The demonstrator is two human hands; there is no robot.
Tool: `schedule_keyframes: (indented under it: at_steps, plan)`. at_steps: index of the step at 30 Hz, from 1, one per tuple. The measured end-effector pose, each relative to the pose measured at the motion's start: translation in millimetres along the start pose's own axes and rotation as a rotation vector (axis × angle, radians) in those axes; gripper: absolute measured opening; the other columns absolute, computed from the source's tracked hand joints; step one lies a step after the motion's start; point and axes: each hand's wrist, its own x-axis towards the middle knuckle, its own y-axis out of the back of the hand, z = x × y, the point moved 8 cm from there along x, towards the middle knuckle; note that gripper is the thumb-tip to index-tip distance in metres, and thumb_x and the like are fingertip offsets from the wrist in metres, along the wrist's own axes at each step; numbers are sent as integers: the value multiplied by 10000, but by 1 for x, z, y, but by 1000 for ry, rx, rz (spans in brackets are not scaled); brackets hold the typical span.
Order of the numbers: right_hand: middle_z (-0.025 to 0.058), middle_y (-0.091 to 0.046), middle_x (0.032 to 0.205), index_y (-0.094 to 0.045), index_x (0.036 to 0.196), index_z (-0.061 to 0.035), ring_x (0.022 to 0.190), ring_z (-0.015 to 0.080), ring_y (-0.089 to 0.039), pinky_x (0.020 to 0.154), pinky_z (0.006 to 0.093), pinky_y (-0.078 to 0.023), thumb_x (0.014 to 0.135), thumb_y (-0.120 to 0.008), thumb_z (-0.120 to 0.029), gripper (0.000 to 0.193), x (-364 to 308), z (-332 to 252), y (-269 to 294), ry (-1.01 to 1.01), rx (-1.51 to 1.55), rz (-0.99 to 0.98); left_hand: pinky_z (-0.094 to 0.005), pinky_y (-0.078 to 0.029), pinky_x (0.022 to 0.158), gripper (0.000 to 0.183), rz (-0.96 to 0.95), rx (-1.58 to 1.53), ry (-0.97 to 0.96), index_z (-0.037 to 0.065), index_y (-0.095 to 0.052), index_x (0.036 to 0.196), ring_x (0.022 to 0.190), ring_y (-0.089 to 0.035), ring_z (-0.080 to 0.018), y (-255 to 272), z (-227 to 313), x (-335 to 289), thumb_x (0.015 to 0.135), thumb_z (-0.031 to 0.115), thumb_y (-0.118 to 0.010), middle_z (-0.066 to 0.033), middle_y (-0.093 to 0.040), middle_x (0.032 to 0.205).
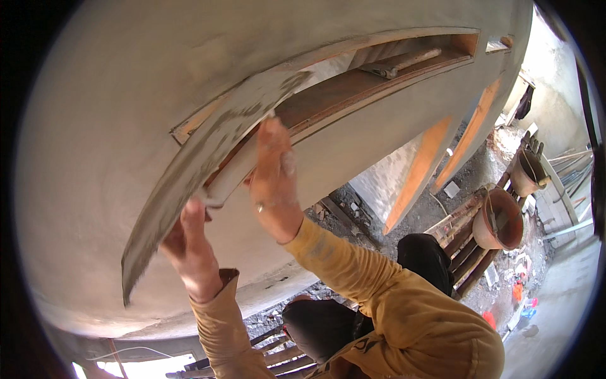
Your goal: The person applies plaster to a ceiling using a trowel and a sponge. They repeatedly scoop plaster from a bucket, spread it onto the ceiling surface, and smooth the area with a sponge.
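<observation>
A long, thin plasterer's straightedge (218, 136), grey and smeared with wet plaster, lies slantwise across the left end of a slot-like opening in the wall. My left hand (191, 249) is closed on its lower edge, with the thumb pointing up. Higher up, my right hand (276, 174) has its fingers pressed together at the same edge; they are slightly blurred and partly hide their grip. Between the two hands shows a pale strip (230, 184), whose kind I cannot make out. A hammer (404, 63) with a wooden handle rests inside the opening, beyond my right hand.
Smooth grey plaster covers the wall (95, 158) around the wood-framed opening (353, 95). Below right are tall openings with an orange-lit edge (420, 174). A bucket (499, 220) and another bucket (529, 172) stand by the pole scaffold (470, 265) under me. Rubble lies on the ground beneath.
</observation>
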Motion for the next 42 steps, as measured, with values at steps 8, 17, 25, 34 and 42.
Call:
schedule_keyframes:
  at_steps: [8, 17, 25, 34, 42]
  plan:
    - [59, -524, 935, -434, 1240, -4, 889, 143, -506, 729, 279, -438, 964, -498, -264, 385, -75, -7, 112, 610, -1201, 62, -337, -437, 925, 508, -61, -575, 108, -27, -462, 1309, 1108, -548, -223, -4, -108, -127, 865, 135, -647, -134, -548, 1268]
    - [112, -636, 789, -552, 1170, -18, 795, 255, -625, 739, 397, -484, 917, -556, -289, 370, -10, -189, 322, 393, -884, 585, -363, -489, 886, 384, -813, 58, -287, -29, -586, 1175, 1029, -617, -246, -120, -69, -97, 851, 148, -691, -158, -631, 1140]
    - [102, -655, 829, -607, 1116, -72, 769, 197, -614, 692, 363, -472, 905, -565, -365, 364, 16, -271, 506, 41, -1855, 575, -418, -490, 944, 415, -610, 512, -796, 30, -536, 1259, 1142, -576, -297, -164, -25, 2, 948, 304, -560, -163, -558, 1286]
    - [155, -584, 1258, -496, 1318, -172, 1165, 326, -552, 968, 439, -431, 805, -584, -639, 699, -15, -195, 791, -925, -2191, 415, -436, -356, 1066, 568, -383, 1295, -384, 204, -493, 1361, 1263, -475, -303, -169, -74, 54, 942, 577, -400, -113, -493, 1381]
    - [169, -577, 1267, -428, 1381, -168, 1201, 335, -530, 987, 431, -419, 824, -560, -646, 747, -48, -150, 923, -1113, -1968, 512, -418, -388, 1021, 567, -164, 1658, -104, 144, -512, 1333, 1186, -522, -312, -138, -101, 91, 943, 545, -419, -175, -524, 1315]
